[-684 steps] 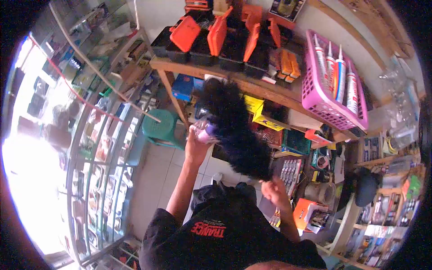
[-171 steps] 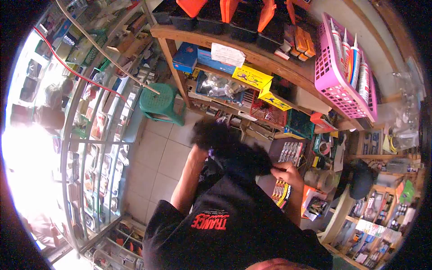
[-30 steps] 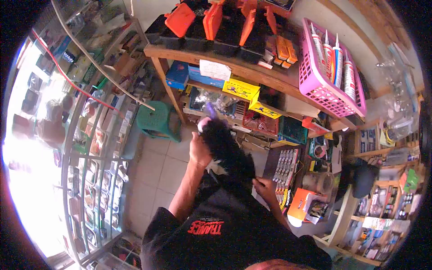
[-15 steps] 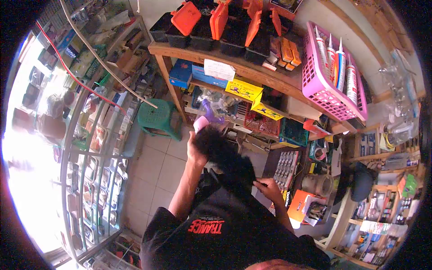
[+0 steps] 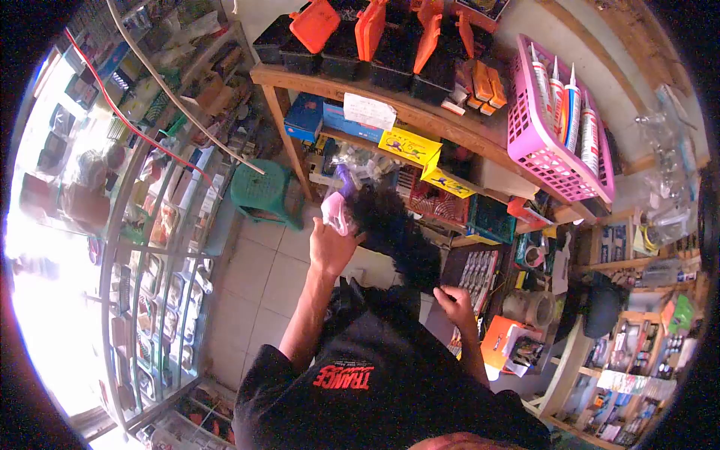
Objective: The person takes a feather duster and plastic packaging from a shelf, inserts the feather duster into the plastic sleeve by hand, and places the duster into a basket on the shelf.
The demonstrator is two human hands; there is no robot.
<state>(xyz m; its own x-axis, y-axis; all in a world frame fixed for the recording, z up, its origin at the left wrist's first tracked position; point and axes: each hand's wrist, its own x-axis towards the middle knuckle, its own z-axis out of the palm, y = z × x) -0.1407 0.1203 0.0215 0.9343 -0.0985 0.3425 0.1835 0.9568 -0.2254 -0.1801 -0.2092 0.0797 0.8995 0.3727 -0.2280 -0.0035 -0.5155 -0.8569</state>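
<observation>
My left hand (image 5: 330,247) is closed around a pink plastic piece (image 5: 335,212), held out in front of the lower shelf. A purple part (image 5: 345,178) shows just beyond it; I cannot make out whether the two are joined. My right hand (image 5: 454,304) is closed at the near end of a black fluffy duster (image 5: 394,232), its handle hidden in the fist. The duster slants up and left, its tip beside the pink piece. Black bristles cover part of the shelf behind.
A wooden shelf (image 5: 405,103) carries black bins with orange lids and a pink basket (image 5: 559,166) of sealant tubes. A green stool (image 5: 262,187) stands on the tiled floor. Glass display shelving (image 5: 161,292) runs along the left; stocked racks (image 5: 622,382) fill the right.
My left hand has turned, and more of the pink piece shows. The duster has shifted right and its tip has risen. My right hand has moved slightly right and up.
</observation>
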